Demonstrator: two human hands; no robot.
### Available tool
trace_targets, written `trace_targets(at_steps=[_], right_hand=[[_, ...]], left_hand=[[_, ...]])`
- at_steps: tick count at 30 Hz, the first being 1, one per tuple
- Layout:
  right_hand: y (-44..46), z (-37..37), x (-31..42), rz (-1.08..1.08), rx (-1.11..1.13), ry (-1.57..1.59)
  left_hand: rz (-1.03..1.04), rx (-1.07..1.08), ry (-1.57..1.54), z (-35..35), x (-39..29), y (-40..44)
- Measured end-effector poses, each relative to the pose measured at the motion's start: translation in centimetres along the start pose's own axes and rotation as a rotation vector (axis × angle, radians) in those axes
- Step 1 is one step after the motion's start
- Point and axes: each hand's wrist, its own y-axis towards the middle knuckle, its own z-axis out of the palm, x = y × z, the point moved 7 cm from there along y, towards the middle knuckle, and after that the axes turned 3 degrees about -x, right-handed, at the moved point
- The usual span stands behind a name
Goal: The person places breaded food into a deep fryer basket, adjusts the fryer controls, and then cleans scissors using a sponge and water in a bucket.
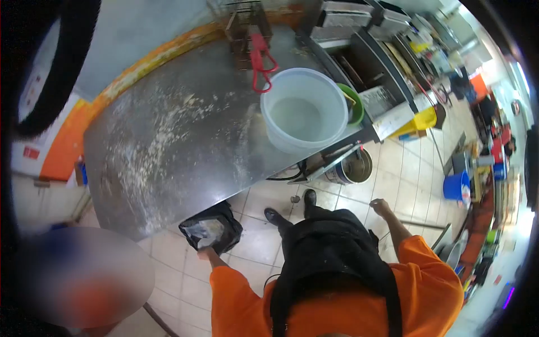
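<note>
My left hand is at the near edge of a black bag, its fingers closed on the rim. Crumpled pale, see-through material shows inside the bag, which is beside the front edge of the metal table. My right hand hangs over the tiled floor to the right, fingers curled in, with nothing visible in it. A large white bucket with some whitish content stands at the table's right end, away from both hands.
Wire baskets with red handles and a green bowl are near the bucket. Fryers stand beyond. Below the table's end is a metal pot. A blurred person is at lower left. A blue bucket is at right.
</note>
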Motion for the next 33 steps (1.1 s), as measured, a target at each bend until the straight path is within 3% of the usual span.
trace_targets(at_steps=[1, 4, 7, 9, 10, 11, 12, 13, 15, 18, 20, 21, 22, 24, 26, 27, 30, 31, 33], right_hand=[[-0.4, 0.6, -0.9, -0.05, -0.026, 0.006], [-1.4, 0.7, 0.2, 0.084, 0.045, 0.051], [2.2, 0.0, 4.8, -0.435, -0.007, 0.017], [3.0, -6.4, 13.8, -0.328, -0.199, 0.181], [5.7, -7.5, 15.5, -0.434, -0.22, 0.413], [7.8, -9.2, 20.7, -0.673, -0.327, -0.288], [5.5, -15.0, 25.0, -0.556, -0.434, 0.388], [9.3, -15.9, 27.5, -0.541, -0.367, 0.013], [14.1, -18.1, 30.3, -0.679, -0.429, 0.398], [23.1, -17.1, 32.2, -0.639, -0.475, 0.04], [25.7, -16.9, 33.2, -0.554, -0.486, -0.207], [26.5, -16.0, 33.2, -0.545, -0.294, -0.373], [27.4, -15.5, 33.2, -0.527, -0.279, -0.375], [28.2, -14.1, 33.1, -0.537, -0.332, -0.407], [28.7, -13.3, 33.0, -0.535, -0.307, -0.312], [28.9, -13.6, 33.2, -0.525, -0.236, -0.293], [30.3, -14.6, 33.0, -0.521, -0.048, -0.217], [30.9, -14.7, 32.6, -0.521, 0.008, -0.186], [34.1, -14.9, 31.5, -0.563, 0.263, 0.237]], left_hand=[[0.048, 0.056, 0.025, 1.4, -0.5, 0.3], [0.23, 0.25, 0.138, 6.4, -2.4, 0.4], [0.488, 0.431, 0.28, 11.2, -4.7, -1.4], [0.748, 0.513, 0.351, 14.4, -7.0, -3.9], [0.872, 0.54, 0.365, 15.7, -8.6, -5.6], [0.994, 0.576, 0.357, 17.0, -10.0, -7.5], [0.841, 0.546, 0.34, 17.2, -10.9, -9.2], [0.688, 0.51, 0.317, 17.1, -11.9, -11.2], [1.037, 0.58, 0.194, 18.2, -14.9, -15.1], [0.95, 0.65, 0.045, 16.0, -18.8, -21.8], [1.238, 0.602, -0.006, 16.4, -20.3, -24.8], [1.08, 0.686, 0.068, 16.6, -20.3, -25.6], [0.915, 0.766, 0.137, 14.9, -20.7, -27.5], [1.177, 0.609, 0.058, 14.0, -20.8, -29.8], [0.472, 0.849, -0.264, 12.0, -18.4, -32.2], [0.7, 0.875, -0.229, 11.7, -19.1, -33.3], [0.793, 0.971, 0.121, 11.8, -18.3, -35.8], [0.782, 0.97, 0.119, 11.7, -18.6, -36.4], [0.6, 0.948, -0.181, 8.7, -20.0, -38.1]])
